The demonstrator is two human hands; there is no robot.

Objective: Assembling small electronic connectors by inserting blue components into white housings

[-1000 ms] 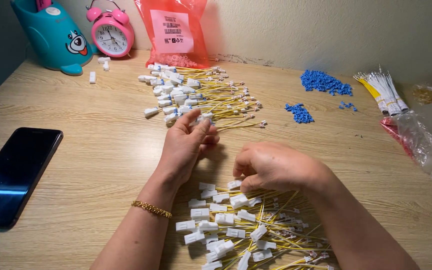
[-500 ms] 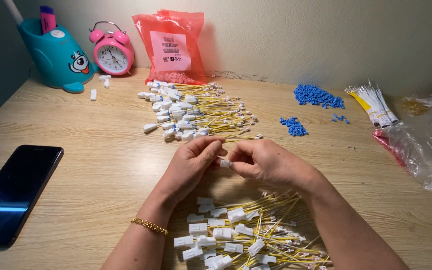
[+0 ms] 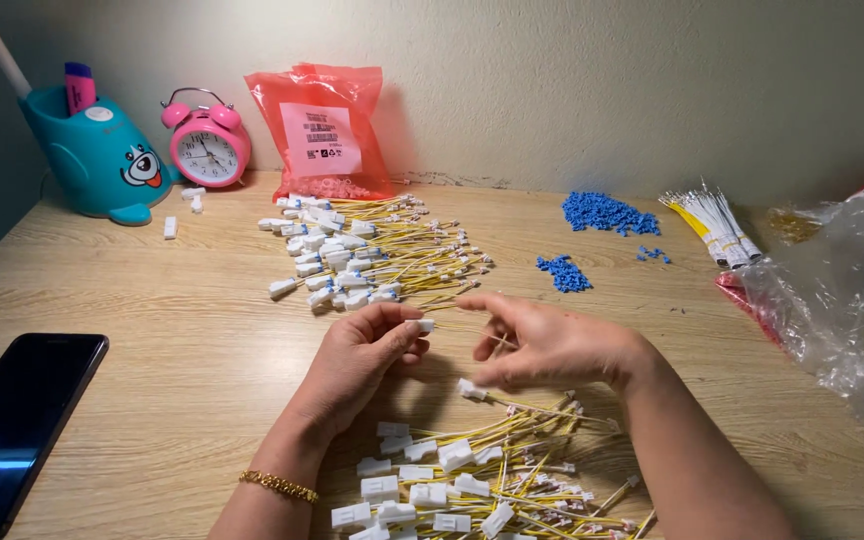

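Tabletop (image 3: pixel 132 330) of pale wood-grain laminate carries everything here, and the two heaps of work lie at opposite ends of it: a far pile of yellow leads with white plastic connector housings (image 3: pixel 372 255) near the wall, and a near pile of the same leads (image 3: pixel 472 480) just below the wrists. Between the piles, the left hand (image 3: pixel 357 360) pinches one small white plastic connector (image 3: pixel 424 325) between thumb and forefinger, the grip closed firmly on it. The right hand (image 3: pixel 547 345) sits just beside it, fingers loosely curled and partly spread; a thin yellow wire (image 3: pixel 497 338) passes under its fingertips, but whether they actually clamp it cannot be told.

Doing this step well seems to call for holding the connector steady and level in the left grip, and keeping the wire straight and lightly taut, so that nothing kinks.

The connector protrudes from the left fingertips toward the right hand, raised above the tabletop, well apart from the loose blue plastic bits (image 3: pixel 607 212) further back.
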